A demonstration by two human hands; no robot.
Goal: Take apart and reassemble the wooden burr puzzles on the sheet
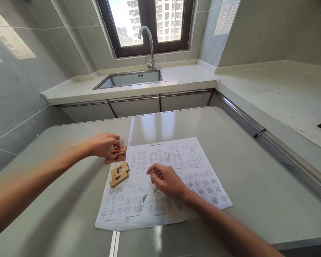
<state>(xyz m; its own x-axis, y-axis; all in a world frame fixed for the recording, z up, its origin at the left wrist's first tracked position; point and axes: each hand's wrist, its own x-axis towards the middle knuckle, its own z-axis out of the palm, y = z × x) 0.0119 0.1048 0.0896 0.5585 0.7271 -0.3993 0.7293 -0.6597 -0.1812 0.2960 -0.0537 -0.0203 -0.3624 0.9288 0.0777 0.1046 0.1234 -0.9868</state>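
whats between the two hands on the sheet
Head view: a cluster of wooden blocks on the sheet's left edge, between left hand and right hand.

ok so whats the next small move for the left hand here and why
Probably lift the wooden pieces under the left hand and carry them toward the other wooden pieces on the printed sheet. The fingers already rest on them, and the right hand rests on the sheet.

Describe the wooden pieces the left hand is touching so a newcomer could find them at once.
On the grey table lies a white printed sheet. At its upper left corner, the left hand rests on darker flat wooden pieces; the paler notched wooden blocks lie nearer, untouched.
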